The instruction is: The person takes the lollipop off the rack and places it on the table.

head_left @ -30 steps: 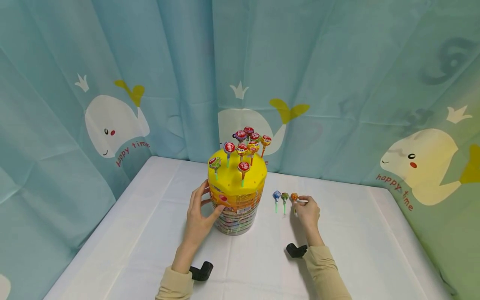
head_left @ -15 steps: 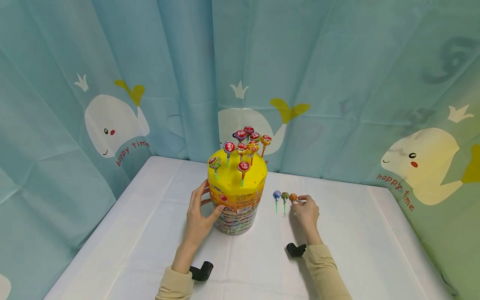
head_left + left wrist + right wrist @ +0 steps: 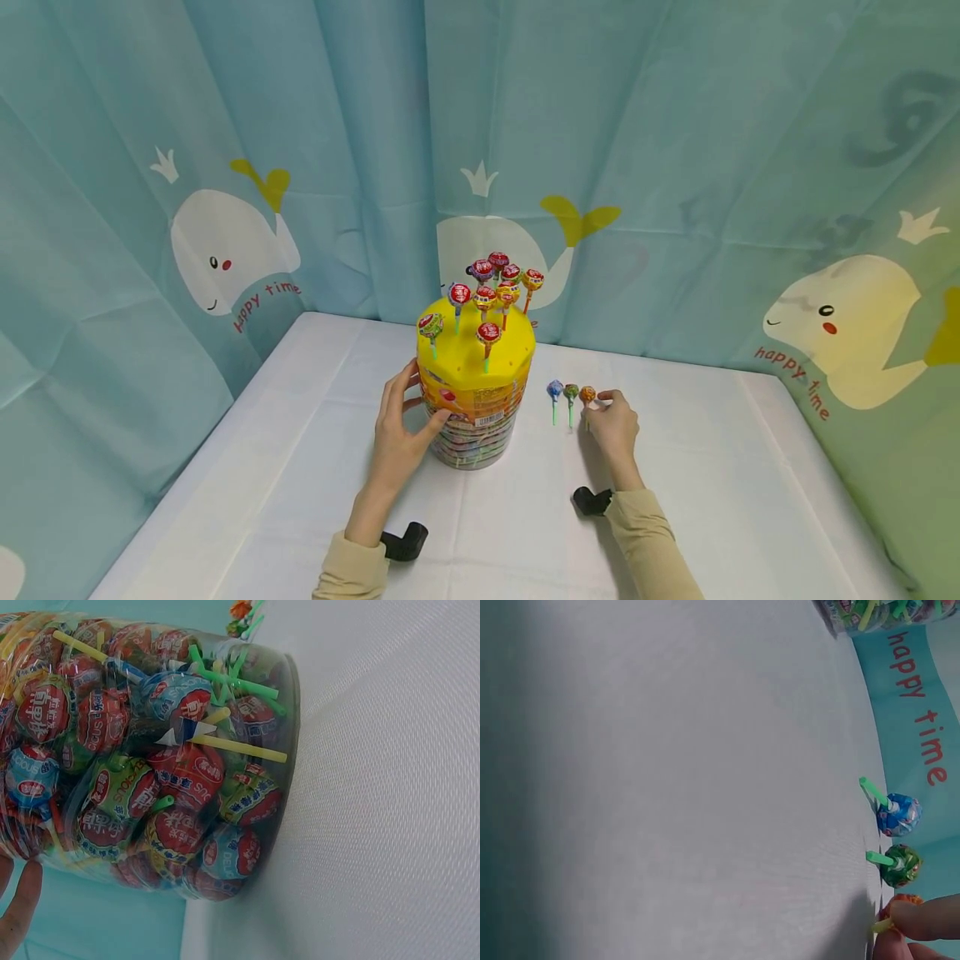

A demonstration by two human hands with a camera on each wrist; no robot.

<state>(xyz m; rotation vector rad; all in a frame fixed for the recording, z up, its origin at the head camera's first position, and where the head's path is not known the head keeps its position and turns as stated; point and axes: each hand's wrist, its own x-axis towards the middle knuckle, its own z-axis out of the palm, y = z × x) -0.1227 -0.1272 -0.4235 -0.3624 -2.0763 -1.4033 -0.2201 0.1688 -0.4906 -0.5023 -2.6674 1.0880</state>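
My left hand [image 3: 399, 442] holds the side of a clear lollipop tub [image 3: 472, 433], thumb on the front and fingers round the left. Its yellow lid [image 3: 457, 358] carries several upright wrapped lollipops. Many more lollipops [image 3: 187, 772] fill the tub, as the left wrist view shows. To the right of it, my right hand [image 3: 615, 423] pinches the yellow stick of an orange lollipop [image 3: 588, 394] lying on the table. Beside that lie a green lollipop [image 3: 571, 392] and a blue lollipop [image 3: 555, 390] in a row, sticks toward me. The fingers partly hide the orange one's stick.
A white cloth covers the table [image 3: 525, 533]. Blue-green curtains [image 3: 360, 167] with whale prints hang behind and at both sides. A black curved piece sits at each wrist, one [image 3: 405, 542] at the left and one [image 3: 592, 502] at the right.
My right hand has shifted the orange lollipop slightly to the left, nearer the green one. The left hand and the tub stay where they were.
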